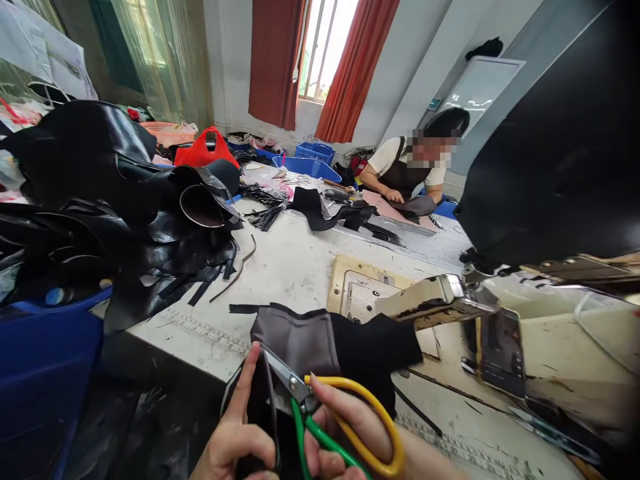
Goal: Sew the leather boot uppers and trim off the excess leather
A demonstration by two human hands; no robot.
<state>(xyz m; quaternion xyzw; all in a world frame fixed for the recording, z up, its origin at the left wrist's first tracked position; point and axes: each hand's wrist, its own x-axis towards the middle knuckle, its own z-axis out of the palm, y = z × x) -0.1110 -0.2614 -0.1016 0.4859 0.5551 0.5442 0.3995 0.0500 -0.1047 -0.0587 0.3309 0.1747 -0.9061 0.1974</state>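
Observation:
Scissors (295, 385) with one yellow handle and one green handle are in my right hand (345, 423), its fingers round the handles. The blades point up and left, over the edge of a dark leather and cloth piece (300, 337) lying at the table's front edge. My left hand (240, 427) is closed on the near part of this piece, with the index finger stretched up along its edge beside the blade tips. A thin strip runs down between the hands. The lower part of the piece is partly hidden by my hands.
A sewing machine (430, 293) stands at the right, with a phone (501, 350) beside it. Black leather sheets (100, 153) pile up at the left above a blue bin (45, 373). Across the table (295, 260) a person (410, 170) leans over dark material.

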